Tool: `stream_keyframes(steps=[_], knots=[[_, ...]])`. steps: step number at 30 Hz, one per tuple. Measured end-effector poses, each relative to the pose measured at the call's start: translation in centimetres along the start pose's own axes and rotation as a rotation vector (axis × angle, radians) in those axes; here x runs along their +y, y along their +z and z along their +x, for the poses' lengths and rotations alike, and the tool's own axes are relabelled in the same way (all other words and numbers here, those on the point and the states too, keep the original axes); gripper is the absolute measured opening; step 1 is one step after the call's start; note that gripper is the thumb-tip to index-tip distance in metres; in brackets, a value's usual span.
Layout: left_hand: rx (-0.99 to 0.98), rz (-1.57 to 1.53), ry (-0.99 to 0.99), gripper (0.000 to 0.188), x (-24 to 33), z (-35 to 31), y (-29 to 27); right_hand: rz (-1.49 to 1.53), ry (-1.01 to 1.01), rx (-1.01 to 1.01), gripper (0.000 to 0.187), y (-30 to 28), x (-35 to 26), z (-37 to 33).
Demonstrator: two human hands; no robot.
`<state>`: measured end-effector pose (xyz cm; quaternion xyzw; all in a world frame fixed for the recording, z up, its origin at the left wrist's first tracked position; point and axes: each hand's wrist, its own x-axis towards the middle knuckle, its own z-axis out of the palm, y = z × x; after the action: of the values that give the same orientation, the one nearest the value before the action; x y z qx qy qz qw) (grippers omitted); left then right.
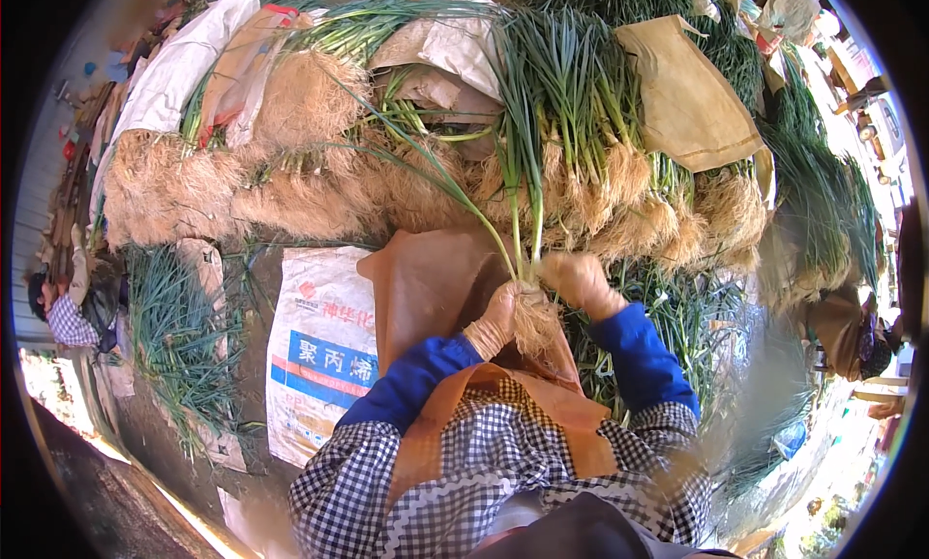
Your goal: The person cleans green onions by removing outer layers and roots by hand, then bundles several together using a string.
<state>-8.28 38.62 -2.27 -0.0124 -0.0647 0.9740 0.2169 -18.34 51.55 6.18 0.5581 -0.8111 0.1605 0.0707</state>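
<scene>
My left hand [495, 319] is closed round the lower ends of a few green onions [515, 225], just above my lap. Their long green leaves point away from me, and their pale, stringy roots [535, 325] hang towards me. Beside the stems on the right, my right hand [579, 282] has its fingers curled in against the onions' white part. It is slightly blurred, and whatever is between those fingers is hidden. Under both hands lies a brown apron-like sheet [426, 283], draped over my lap and spreading forward.
A long row of green onions with bushy roots [319, 199] lies across the far side, partly covered by sacks [687, 94]. Loose green leaves [184, 336] are heaped at the left and more [668, 312] at the right. A printed white sack [319, 356] lies left of my knees. Another person [73, 312] is at the far left.
</scene>
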Motion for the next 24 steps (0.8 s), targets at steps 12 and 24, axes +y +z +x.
stream_keyframes(steps=[12,24], knots=[[0.316,0.312,0.305,0.046,1.2,0.1,2.5,0.428,0.743,-0.138,0.035,-5.3,-0.1,-4.3],[0.578,0.558,0.207,0.024,2.3,-0.1,8.9,0.299,0.559,-0.863,0.032,-5.0,-2.5,-9.0]])
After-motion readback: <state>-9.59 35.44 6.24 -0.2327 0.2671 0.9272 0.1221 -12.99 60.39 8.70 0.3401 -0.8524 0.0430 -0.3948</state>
